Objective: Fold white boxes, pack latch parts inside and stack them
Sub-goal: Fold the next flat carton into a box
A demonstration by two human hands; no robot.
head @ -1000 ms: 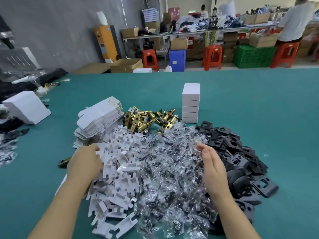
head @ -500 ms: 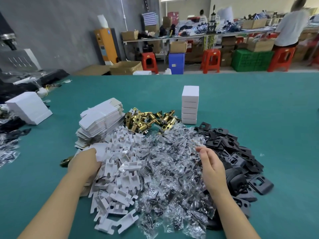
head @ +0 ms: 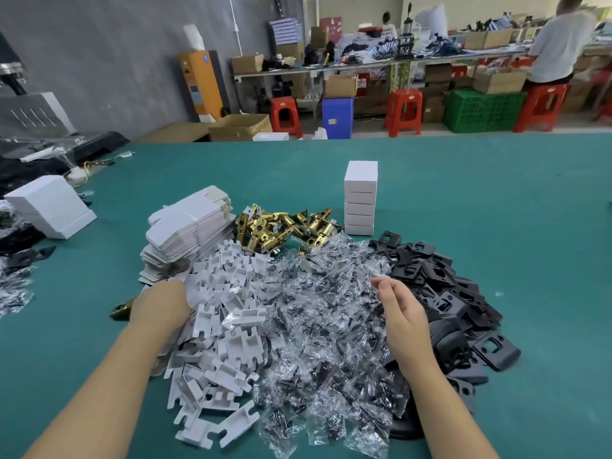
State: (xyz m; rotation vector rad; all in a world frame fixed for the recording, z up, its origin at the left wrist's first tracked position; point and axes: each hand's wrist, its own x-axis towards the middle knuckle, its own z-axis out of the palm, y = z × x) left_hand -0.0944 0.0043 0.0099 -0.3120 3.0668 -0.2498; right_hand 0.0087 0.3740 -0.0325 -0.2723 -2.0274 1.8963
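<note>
Looking down at a green desk [head: 480, 193] loaded with piles of parts. The left hand [head: 159, 308] lies on the left edge of the heap of white plastic pieces [head: 225, 329], back of the hand up; its fingers are buried under the pieces, so can't tell whether it's gripping anything. The right hand [head: 402, 313] hovers over the pile of small clear bags [head: 324, 326] in the middle, fingers loosely curled and apart, nothing in it.

Right of the bags is a spread of black plates [head: 443, 293]. Behind the bags, farther away, sits a clump of brass latches [head: 281, 226], and one stray brass piece [head: 121, 309] lies just left of the left hand. The stack of flat unfolded boxes [head: 188, 226] leans at the far left of the heap, touching the white pieces. Five folded white boxes [head: 360, 197] stand in a neat stack just behind the black plates, right of the latches. Another white box block [head: 49, 207] sits well off to the left
</note>
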